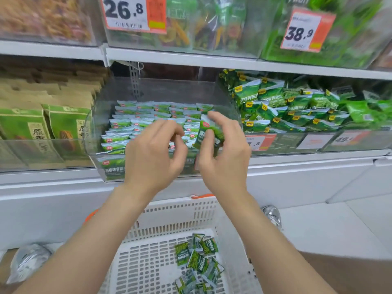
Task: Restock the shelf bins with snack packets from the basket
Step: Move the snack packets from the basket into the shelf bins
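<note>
— Where is the packet?
— One green snack packet point(209, 134) is up at the clear middle bin point(91, 126). The right hand point(224, 160) pinches it between thumb and fingers, tilted, over the bin's right front part.

— And the other hand?
— The left hand point(152, 153) is just beside the right hand. Its fingers are curled, with thumb and fingertips close together above the rows. I cannot tell whether it pinches anything.

— What is in that bin?
— Small green-and-white packets point(131, 122) stand in neat rows from front to back. The hands hide the right front part. Behind the last row the bin's clear back wall shows.

— The basket?
— A white slotted basket point(148, 262) sits below, between the forearms, with an orange handle point(202, 196) at its far rim. A loose heap of dark green packets point(198, 259) lies toward its right side, and the slotted floor shows on the left.

— The neighbours?
— The right-hand bin point(284, 145) is heaped with larger green bags point(273, 102), piled above its front wall. On the left, brown-and-green bags point(27, 128) stand upright behind a clear front.

— How much room is overhead?
— A white shelf edge point(212, 61) runs above, with an open gap between it and the rows. The bins on it carry price tags reading 26.8 point(125, 11) and 38.9 point(301, 32).
</note>
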`<state>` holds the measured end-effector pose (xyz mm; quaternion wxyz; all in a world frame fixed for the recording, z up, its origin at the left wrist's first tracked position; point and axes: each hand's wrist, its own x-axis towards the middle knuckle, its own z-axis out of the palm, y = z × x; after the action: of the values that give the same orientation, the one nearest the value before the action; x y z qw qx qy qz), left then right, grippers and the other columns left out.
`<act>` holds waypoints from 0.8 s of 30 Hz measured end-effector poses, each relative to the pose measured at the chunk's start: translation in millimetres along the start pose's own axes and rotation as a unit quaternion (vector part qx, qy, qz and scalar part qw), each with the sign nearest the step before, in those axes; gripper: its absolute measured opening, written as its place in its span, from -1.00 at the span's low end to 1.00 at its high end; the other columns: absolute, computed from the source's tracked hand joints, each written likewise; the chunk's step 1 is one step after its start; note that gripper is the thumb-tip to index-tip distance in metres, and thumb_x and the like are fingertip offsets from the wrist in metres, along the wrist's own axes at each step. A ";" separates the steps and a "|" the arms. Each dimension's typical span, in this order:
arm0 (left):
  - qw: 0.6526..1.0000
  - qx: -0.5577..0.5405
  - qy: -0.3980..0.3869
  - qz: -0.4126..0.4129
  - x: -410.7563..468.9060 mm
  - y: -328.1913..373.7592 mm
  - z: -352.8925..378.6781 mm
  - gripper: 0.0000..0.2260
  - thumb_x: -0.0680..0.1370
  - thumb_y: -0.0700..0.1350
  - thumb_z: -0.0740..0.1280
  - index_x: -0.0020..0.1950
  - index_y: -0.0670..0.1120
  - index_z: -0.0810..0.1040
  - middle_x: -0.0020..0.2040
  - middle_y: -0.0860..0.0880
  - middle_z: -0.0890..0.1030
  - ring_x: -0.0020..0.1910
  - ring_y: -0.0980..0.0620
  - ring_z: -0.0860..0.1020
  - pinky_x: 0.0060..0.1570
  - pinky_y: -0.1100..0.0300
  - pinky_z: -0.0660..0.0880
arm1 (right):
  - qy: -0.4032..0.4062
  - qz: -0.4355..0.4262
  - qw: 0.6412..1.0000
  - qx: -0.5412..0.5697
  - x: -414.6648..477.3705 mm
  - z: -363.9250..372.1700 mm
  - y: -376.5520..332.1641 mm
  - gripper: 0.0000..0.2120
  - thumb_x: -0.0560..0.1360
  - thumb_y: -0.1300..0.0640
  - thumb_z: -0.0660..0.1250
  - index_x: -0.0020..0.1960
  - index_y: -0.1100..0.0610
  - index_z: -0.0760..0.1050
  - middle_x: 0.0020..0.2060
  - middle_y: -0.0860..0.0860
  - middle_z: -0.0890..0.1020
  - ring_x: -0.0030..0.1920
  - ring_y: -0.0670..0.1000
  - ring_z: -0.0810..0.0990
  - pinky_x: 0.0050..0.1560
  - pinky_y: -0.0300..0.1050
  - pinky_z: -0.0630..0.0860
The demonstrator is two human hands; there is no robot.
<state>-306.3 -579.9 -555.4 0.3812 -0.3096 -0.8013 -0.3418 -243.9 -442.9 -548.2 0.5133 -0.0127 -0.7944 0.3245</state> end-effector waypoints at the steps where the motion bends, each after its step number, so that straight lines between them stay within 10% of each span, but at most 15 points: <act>1: 1.000 0.017 -0.022 -0.005 8.2 -4.4 0.9 -0.92 0.56 -0.17 0.30 -0.01 -0.06 0.59 -0.12 0.06 0.58 -0.20 0.01 0.49 -0.27 0.07 0.41 | -0.016 -0.021 0.999 -0.034 14.3 3.6 2.9 -0.70 0.59 0.30 0.33 0.32 0.21 0.56 0.09 0.06 0.65 0.10 0.07 0.60 0.13 -0.14 0.49; 11: 0.895 0.123 -0.426 -0.052 44.0 -41.3 20.2 -0.37 0.55 0.28 -0.08 0.45 0.02 0.47 0.45 -0.04 0.49 0.43 -0.12 0.43 0.42 -0.27 0.29 | -0.301 -0.010 0.864 -0.403 119.1 61.0 48.1 -0.70 0.52 0.41 0.33 0.22 0.23 0.49 0.08 0.22 0.61 0.14 0.31 0.59 -0.14 0.06 0.38; 20: 0.879 0.098 -0.461 -0.067 44.2 -46.4 24.2 -0.33 0.53 0.32 -0.10 0.54 0.12 0.38 0.64 -0.03 0.24 0.61 -0.08 0.19 0.53 -0.29 0.17 | -0.377 -0.036 0.788 -0.486 127.3 102.1 84.6 -0.63 0.53 0.36 0.33 0.32 0.21 0.52 0.27 0.22 0.55 0.39 0.29 0.42 0.30 0.14 0.43; 24: 0.882 0.098 -0.456 -0.064 42.3 -47.1 25.6 -0.35 0.54 0.31 -0.10 0.54 0.12 0.39 0.64 -0.03 0.24 0.60 -0.08 0.20 0.53 -0.30 0.16 | -0.381 -0.033 0.795 -0.470 128.1 109.3 90.8 -0.63 0.54 0.42 0.31 0.33 0.26 0.50 0.27 0.24 0.52 0.31 0.31 0.51 0.19 0.15 0.51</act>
<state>-374.0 -577.0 -547.5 -0.0209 -0.3403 -0.9341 -0.1056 -422.9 -380.9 -521.5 0.1103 -0.1015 -0.9804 -0.1277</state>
